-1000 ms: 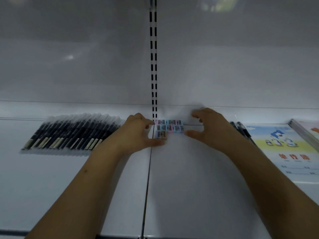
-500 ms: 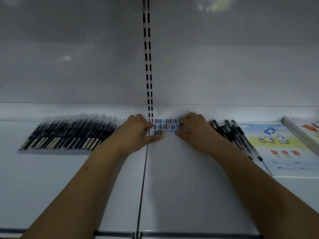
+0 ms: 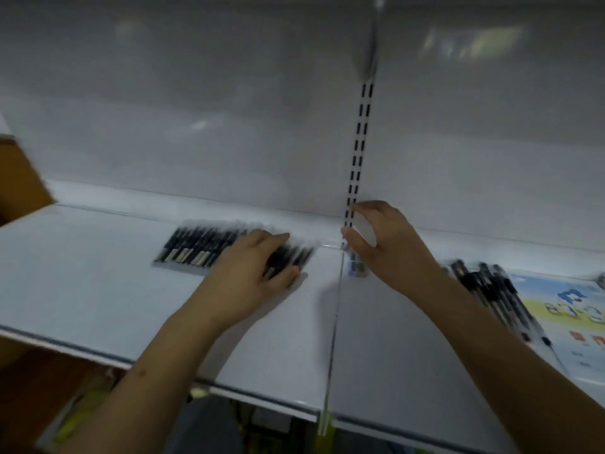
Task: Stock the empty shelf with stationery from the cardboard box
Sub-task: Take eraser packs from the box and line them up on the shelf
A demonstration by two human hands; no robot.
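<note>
On the white shelf [image 3: 98, 273] a row of black pens in clear sleeves [image 3: 196, 247] lies left of the seam. My left hand [image 3: 252, 276] lies flat over the right end of that row, fingers straight. A small block of colourful erasers [image 3: 357, 268] sits at the seam, mostly hidden under my right hand [image 3: 386, 247]. That hand hovers over them with thumb and fingers bent in a loose C. The view is blurred, and I see nothing held in it.
Loose black pens [image 3: 491, 290] and a blue-and-yellow exercise book [image 3: 563, 309] lie at the right. A brown cardboard surface [image 3: 16, 178] shows at the far left edge. A slotted upright [image 3: 360, 142] runs up the back panel. The shelf's front edge [image 3: 98, 353] is near.
My view swung left. My left hand left the erasers and moved onto the black pen row. My right hand lifted off the erasers and hovers above them.
</note>
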